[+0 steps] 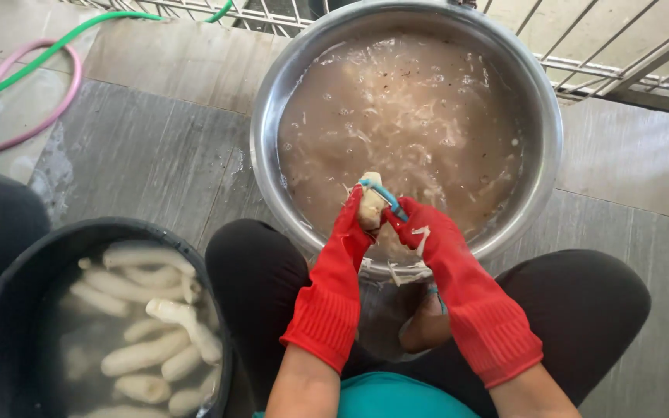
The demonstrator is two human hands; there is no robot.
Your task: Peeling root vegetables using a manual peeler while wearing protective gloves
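A person in red rubber gloves is gripping a pale root [370, 207] in the left hand [348, 232] while the right hand [421, 228] is clasping a blue-handled peeler [385, 195] against it, above a steel basin [540, 124] of murky water.

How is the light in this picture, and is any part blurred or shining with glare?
Head view: soft, even daylight, no hard shadows; mild glare on the steel basin's rim and wet floor; the gloved left hand and right hand are fairly sharp, the black bucket's edge slightly soft.
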